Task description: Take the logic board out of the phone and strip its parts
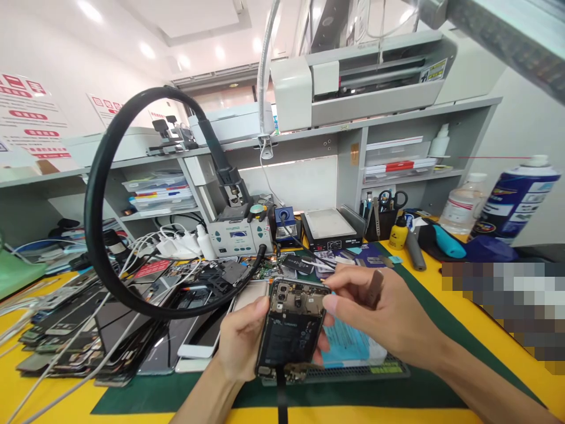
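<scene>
An opened phone (291, 330) is tilted up towards me, its black battery and the parts around its camera laid bare. My left hand (242, 333) is closed round it from the left, with fingertips showing at its right edge. At the phone's upper right corner, my right hand (375, 312) has thumb and index finger pinched close together, touching or nearly touching the edge. A flat brownish-grey tool (375, 288) sticks out between the right hand's fingers; its kind is unclear. A black strip (282, 394) hangs from the phone's lower end. Behind lies a blue-and-white packet (348, 341).
Stacked phones and screens (79, 330) cover the left. A black hose (95, 235) loops from the soldering station (241, 238). A green mat (424, 347) lies underneath. At right stand a yellow bottle (398, 234), a clear bottle (463, 206) and a spray can (512, 200).
</scene>
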